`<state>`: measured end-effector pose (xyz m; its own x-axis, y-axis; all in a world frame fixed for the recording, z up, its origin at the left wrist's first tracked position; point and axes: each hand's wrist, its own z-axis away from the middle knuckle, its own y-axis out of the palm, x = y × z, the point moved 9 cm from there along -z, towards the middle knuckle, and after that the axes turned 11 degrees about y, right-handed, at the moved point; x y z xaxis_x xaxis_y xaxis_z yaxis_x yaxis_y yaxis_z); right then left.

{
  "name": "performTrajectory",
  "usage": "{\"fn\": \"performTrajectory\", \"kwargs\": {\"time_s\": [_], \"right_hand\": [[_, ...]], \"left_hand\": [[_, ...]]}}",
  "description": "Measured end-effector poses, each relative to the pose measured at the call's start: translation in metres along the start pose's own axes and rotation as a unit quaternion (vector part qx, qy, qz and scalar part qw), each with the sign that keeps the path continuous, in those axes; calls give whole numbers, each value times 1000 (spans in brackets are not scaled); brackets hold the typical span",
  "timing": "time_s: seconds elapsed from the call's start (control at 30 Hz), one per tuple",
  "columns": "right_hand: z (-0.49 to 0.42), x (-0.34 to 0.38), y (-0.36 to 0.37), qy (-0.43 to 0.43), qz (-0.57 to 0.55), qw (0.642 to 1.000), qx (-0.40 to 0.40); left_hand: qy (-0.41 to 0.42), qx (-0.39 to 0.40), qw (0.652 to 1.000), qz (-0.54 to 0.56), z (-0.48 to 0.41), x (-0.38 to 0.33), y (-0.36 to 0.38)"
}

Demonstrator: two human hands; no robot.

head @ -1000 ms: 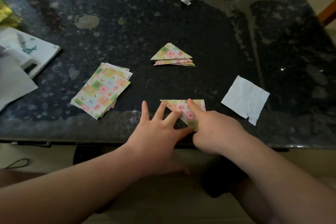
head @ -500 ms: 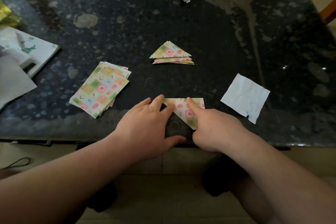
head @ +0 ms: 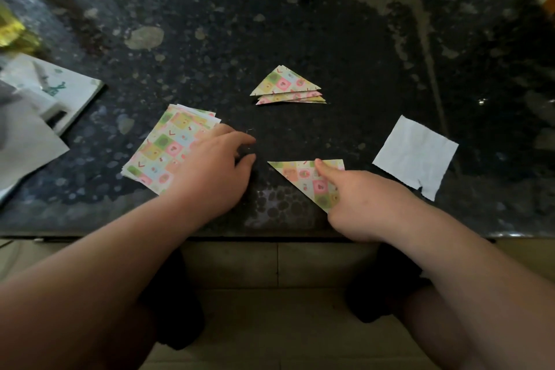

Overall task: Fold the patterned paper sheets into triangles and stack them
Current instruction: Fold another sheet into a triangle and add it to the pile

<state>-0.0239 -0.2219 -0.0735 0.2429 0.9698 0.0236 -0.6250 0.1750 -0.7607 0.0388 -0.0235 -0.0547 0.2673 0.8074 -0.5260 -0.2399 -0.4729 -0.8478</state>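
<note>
At the left, one pile of flat pastel-checked paper sheets (head: 168, 147) lies partly under your left hand (head: 216, 168), whose fingers are loosely curled and grip nothing. Far centre, three folded patterned triangles (head: 285, 85) sit stacked. Nearer, one more folded triangle (head: 301, 176) lies flat, and your right hand (head: 366, 201) presses it with a straight forefinger. One white paper square (head: 416, 156) lies to the right.

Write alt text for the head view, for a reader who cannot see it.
A person's right hand presses a forefinger on a folded patterned paper triangle near the front edge of the dark table. The left hand lies over a stack of unfolded patterned sheets beside it; a stack of finished triangles lies beyond.
</note>
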Motion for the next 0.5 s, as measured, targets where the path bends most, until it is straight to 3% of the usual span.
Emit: {"fn": "performTrajectory", "kwargs": {"time_s": [0.17, 0.5], "right_hand": [[-5, 2, -11, -29, -13, 998, -51], [-20, -7, -31, 3, -58, 989, -134]], "left_hand": [[-3, 71, 997, 2, -11, -2, 22], [-49, 53, 997, 19, -18, -7, 24]]}}
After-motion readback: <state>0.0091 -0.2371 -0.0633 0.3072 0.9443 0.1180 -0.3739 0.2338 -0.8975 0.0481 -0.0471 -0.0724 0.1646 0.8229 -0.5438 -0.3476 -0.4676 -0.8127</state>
